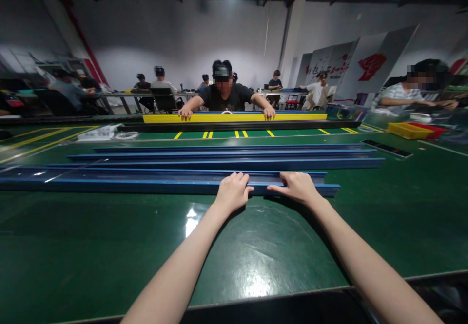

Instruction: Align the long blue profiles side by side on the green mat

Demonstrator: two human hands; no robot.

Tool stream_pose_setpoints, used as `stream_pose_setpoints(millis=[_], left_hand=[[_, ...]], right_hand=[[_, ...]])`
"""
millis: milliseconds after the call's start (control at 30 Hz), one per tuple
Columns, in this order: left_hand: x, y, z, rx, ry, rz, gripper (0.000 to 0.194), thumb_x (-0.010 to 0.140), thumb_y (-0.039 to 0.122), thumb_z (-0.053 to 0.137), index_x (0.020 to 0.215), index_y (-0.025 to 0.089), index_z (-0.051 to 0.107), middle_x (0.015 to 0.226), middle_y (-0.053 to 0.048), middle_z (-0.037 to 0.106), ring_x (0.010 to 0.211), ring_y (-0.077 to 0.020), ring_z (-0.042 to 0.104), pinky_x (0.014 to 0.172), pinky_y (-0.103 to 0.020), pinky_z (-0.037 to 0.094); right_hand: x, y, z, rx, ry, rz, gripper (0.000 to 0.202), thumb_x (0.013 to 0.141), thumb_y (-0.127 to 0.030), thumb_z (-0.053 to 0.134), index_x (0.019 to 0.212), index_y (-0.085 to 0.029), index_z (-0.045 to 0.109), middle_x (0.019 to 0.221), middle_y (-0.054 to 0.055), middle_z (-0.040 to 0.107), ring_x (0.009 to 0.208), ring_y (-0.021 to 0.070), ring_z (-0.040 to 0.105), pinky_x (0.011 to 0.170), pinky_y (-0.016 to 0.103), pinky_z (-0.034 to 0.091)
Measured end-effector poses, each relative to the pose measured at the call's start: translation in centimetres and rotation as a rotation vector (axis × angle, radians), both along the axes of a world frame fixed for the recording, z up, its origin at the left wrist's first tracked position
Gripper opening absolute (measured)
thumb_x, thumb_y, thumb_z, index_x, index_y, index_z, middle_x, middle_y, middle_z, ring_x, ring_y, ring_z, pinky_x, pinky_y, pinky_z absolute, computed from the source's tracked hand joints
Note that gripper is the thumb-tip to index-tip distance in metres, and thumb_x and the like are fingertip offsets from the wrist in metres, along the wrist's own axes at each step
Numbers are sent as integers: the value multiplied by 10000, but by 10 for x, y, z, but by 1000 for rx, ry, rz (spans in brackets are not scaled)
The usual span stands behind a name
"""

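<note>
A long blue channel lies across the green table, its length running left to right. My left hand grips it right of the middle, with fingers over the top and the thumb at the near side. Close by on the right, my right hand is closed on the same channel near its right end, thumb pointing left. Behind it, several more blue channels lie roughly parallel.
Across the table, a person has both hands on a yellow bar, behind a black rail. A dark flat device and a yellow tray are at the right. Clear packaging sits at the back left.
</note>
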State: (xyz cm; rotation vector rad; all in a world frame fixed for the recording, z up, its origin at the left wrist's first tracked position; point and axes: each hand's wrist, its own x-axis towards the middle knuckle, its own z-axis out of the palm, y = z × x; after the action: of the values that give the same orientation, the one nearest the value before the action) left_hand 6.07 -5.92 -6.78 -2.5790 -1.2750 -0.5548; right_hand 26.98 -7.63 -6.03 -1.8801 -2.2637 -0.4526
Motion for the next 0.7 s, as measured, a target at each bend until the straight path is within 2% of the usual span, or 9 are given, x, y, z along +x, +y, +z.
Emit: stream_pose_setpoints(millis=[133,233,300,433,533,700], left_hand=[[0,0,0,0,5,6,148,824,334,457,830,191,496,853,-31,574,823,-178,510,669,-271,397],[0,1,-1,-2,0,-6,151,820,339,464,832,192,495,856,-31,575,827,-179,508,674,-273,399],[0,1,-2,6,-3,-11,152,820,338,462,833,190,495,858,-32,575,826,-181,507,677,-276,401],[-1,2,-5,22,1,-14,161,824,340,454,839,185,498,871,-36,574,826,-184,506,679,-280,405],[-1,2,-5,27,7,-19,169,827,343,446,840,183,500,877,-37,573,829,-183,505,685,-280,406],[-3,2,-3,27,29,-37,185,840,348,423,865,180,499,885,-41,572,830,-184,507,684,-280,401]], right_hand=[[-1,-2,1,98,29,99,527,806,-598,239,655,-191,537,692,38,614,649,149,541,541,248,277],[-7,0,2,273,85,91,453,864,-459,242,717,-172,559,749,59,608,754,158,517,653,255,311],[-13,2,1,323,115,76,411,872,-408,255,797,-164,576,825,67,614,821,165,508,710,263,309],[-21,9,-4,193,59,26,404,872,-391,255,962,-160,574,921,69,625,872,172,525,739,278,308],[-21,12,-6,90,9,-22,399,866,-378,259,942,-164,588,872,63,640,834,170,551,721,282,314],[-19,11,-4,88,-2,-4,368,851,-330,283,936,-166,601,886,58,650,837,162,567,717,275,323]])
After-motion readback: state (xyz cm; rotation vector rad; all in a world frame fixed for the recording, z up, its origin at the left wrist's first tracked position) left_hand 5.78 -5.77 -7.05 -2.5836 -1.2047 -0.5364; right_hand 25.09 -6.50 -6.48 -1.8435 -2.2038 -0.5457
